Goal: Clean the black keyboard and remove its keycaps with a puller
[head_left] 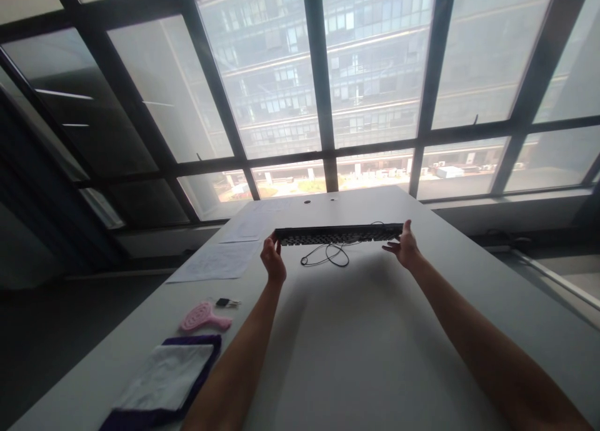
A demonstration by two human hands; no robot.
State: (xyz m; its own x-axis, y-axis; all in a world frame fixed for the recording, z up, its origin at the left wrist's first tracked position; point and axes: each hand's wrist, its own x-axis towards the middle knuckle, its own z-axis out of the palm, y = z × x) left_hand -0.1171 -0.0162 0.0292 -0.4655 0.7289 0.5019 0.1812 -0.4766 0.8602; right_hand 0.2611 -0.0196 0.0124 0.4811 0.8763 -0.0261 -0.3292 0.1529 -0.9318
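Observation:
Between both hands a black keyboard [337, 233] is held up above the white table, tilted so that its long edge faces me and its keys point downward. My left hand [273, 258] grips its left end. At the right end, my right hand [404, 247] has its thumb up along the edge and its fingers underneath. A thin black cable [328, 256] hangs in loops below the keyboard's middle; whether it rests on the table I cannot tell.
The white table [356, 356] runs toward large windows. On its left side lie paper sheets [210, 262], a pink hairbrush [201, 317], a small black item with a light end [227, 303] and a folded white cloth [164, 376] on purple material [213, 350].

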